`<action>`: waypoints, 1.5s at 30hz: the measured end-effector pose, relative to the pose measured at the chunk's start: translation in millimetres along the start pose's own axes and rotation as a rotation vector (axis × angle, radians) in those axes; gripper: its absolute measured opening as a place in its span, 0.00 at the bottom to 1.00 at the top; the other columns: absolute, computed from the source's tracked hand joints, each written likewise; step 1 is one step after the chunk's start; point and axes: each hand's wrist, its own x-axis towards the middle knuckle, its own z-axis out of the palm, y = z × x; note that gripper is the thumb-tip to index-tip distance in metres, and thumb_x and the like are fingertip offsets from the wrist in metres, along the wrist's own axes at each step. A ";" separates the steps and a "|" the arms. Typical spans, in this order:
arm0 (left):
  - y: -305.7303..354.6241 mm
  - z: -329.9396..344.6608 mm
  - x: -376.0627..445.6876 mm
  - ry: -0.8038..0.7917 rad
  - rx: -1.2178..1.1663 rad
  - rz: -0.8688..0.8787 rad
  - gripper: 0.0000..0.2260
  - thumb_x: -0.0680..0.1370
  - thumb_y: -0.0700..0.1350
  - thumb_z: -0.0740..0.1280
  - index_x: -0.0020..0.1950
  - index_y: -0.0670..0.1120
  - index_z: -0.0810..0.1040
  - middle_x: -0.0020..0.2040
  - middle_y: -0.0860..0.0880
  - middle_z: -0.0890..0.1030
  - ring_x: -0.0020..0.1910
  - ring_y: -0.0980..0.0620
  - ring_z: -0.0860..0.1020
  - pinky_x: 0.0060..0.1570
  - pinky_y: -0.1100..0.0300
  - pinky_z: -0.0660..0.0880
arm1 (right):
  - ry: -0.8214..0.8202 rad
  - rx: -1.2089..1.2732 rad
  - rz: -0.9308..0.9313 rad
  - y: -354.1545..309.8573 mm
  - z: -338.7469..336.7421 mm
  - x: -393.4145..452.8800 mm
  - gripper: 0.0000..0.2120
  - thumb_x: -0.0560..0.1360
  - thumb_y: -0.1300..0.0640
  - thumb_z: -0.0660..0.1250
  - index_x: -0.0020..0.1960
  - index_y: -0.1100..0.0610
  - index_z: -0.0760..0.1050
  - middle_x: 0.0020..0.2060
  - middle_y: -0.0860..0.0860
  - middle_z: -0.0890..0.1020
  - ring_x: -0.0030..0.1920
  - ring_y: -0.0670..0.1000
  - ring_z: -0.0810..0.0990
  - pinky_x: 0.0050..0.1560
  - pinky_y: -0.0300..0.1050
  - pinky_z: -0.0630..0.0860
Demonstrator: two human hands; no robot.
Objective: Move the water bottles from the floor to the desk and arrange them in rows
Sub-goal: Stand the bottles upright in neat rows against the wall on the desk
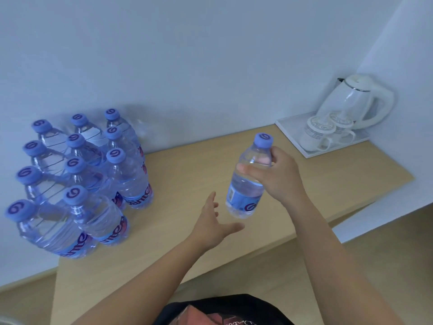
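Note:
Several clear water bottles point(77, 174) with blue caps and blue labels stand upright in rows on the left part of the light wooden desk point(187, 167), against the wall. One more water bottle point(246, 195) hangs above the middle of the desk, tilted slightly, with my right hand point(278, 174) gripping its upper body just under the cap. My left hand point(213, 221) is stretched out below and to the left of that bottle, fingers spread, close to its base but not touching it.
A white tray point(307, 153) at the desk's back right corner carries a white electric kettle point(356, 99) and two cups point(321, 134). White walls close the desk at the back and right. The wooden floor point(375, 254) shows beyond the desk's front edge.

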 end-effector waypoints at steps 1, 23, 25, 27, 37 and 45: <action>-2.3 -4.4 -3.8 0.062 -0.005 0.064 0.46 0.65 0.49 0.78 0.74 0.52 0.54 0.64 0.55 0.66 0.60 0.55 0.70 0.55 0.63 0.69 | -0.044 0.012 -0.006 -9.9 9.8 -3.7 0.25 0.52 0.40 0.74 0.45 0.51 0.78 0.40 0.47 0.83 0.42 0.47 0.82 0.46 0.50 0.79; -36.2 -112.5 -94.7 -0.038 -0.450 0.050 0.23 0.61 0.38 0.75 0.55 0.42 0.77 0.46 0.49 0.84 0.47 0.53 0.81 0.44 0.64 0.76 | -0.790 0.295 -0.201 -62.2 108.7 -33.9 0.24 0.63 0.60 0.72 0.58 0.62 0.74 0.59 0.61 0.79 0.61 0.58 0.77 0.64 0.60 0.71; -42.0 -115.4 -95.7 -0.014 -0.456 0.034 0.24 0.61 0.38 0.75 0.56 0.42 0.76 0.47 0.48 0.84 0.48 0.53 0.81 0.45 0.63 0.76 | -0.796 0.280 -0.217 -60.9 115.4 -34.5 0.24 0.63 0.60 0.73 0.58 0.60 0.74 0.58 0.59 0.80 0.60 0.58 0.78 0.65 0.62 0.70; -46.2 -117.8 -94.2 0.032 -0.449 0.020 0.26 0.61 0.39 0.76 0.58 0.42 0.75 0.50 0.47 0.83 0.49 0.52 0.81 0.47 0.61 0.77 | -0.782 0.260 -0.232 -59.2 121.8 -36.0 0.25 0.62 0.59 0.75 0.57 0.58 0.75 0.57 0.57 0.81 0.58 0.57 0.80 0.64 0.62 0.71; -75.5 -114.2 -80.3 0.369 -0.490 -0.089 0.31 0.66 0.37 0.76 0.66 0.51 0.71 0.63 0.54 0.75 0.61 0.52 0.74 0.55 0.59 0.71 | -0.598 0.145 -0.307 -43.8 170.0 -38.0 0.26 0.59 0.60 0.81 0.49 0.44 0.71 0.49 0.40 0.79 0.51 0.42 0.78 0.49 0.38 0.74; -82.5 -114.9 -72.5 0.382 -0.510 -0.166 0.37 0.67 0.39 0.75 0.72 0.52 0.64 0.69 0.51 0.67 0.60 0.53 0.69 0.55 0.58 0.65 | -0.510 0.069 -0.322 -19.0 202.1 -35.7 0.26 0.58 0.55 0.80 0.47 0.42 0.69 0.48 0.42 0.80 0.49 0.46 0.79 0.47 0.39 0.74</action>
